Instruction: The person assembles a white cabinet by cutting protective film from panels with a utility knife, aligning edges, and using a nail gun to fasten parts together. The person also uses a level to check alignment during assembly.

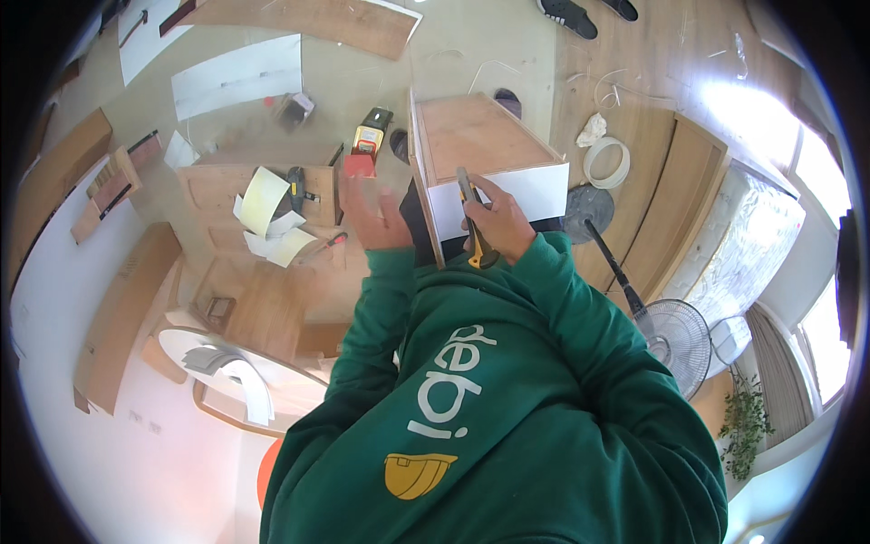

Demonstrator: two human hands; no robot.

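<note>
A utility knife [470, 213] with a yellow and dark body is in my right hand [501, 220], its fingers closed round it. The knife is against the near white face of a box-like wooden piece [480, 131], perhaps a drawer, with a brown top panel. This piece stands upright before me, at my lap. To its left, my left hand [373, 218] is blurred by motion, with fingers stretched and thumb apart. A red flat piece [360, 166] lies just beyond its fingertips; contact is unclear. Behind that is a yellow and black tool or case [372, 132].
Left of me, a dark cordless drill [296, 189] and curled pale strips [263, 201] lie on a wooden box [210, 188]. White and brown panels [237, 74] lie on the floor beyond. At right are a standing fan [672, 343] and a tape roll [606, 163].
</note>
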